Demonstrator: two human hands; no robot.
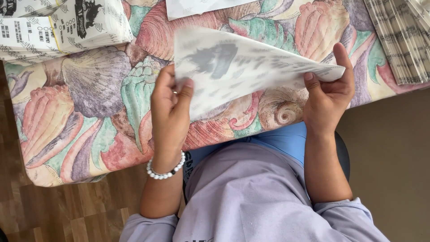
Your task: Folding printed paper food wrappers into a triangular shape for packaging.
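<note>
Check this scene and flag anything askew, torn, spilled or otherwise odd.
Nothing stands out. The left hand and right hand hold a thin printed paper sheet by its ends above the shell-patterned tablecloth. The sheet sags and blurs, but shows no tear. The paper stacks sit tidy.

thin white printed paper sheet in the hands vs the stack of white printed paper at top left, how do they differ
The thin white printed paper sheet is a single translucent piece; the stack of white printed paper is many layers thick. The sheet is held up off the table by the left hand and right hand; the stack rests flat on the seashell-patterned tablecloth, untouched. Both are white with dark print.
</note>
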